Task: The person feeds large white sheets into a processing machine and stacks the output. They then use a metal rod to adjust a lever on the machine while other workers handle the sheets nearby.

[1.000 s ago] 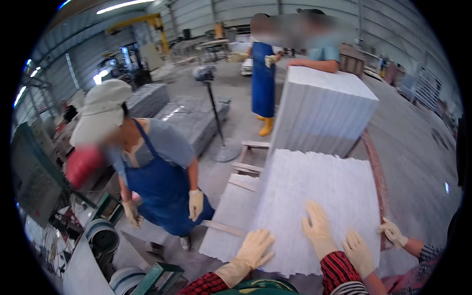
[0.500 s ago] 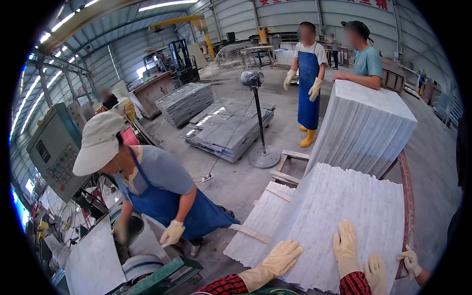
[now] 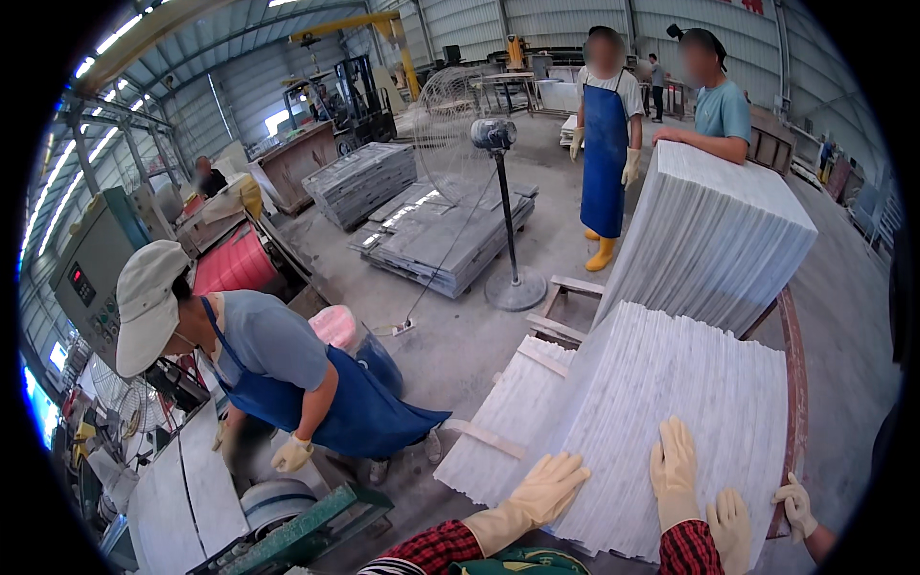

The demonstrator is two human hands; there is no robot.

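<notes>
Hands, left [image 3: 544, 489] and right [image 3: 674, 465], apparently rest flat on white slabs [image 3: 671, 402].

Both hands, left hand [image 3: 546, 489] and right hand [image 3: 674, 470], lie flat on the near stack of slabs [image 3: 671, 402]. Behind it stands a taller stack [image 3: 714, 230] (a person leans on it). A fan [image 3: 498, 182] stands left of that.

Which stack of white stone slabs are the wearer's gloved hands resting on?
The nearer, lower stack, under the left hand and right hand; the taller stack stands behind it.
</notes>
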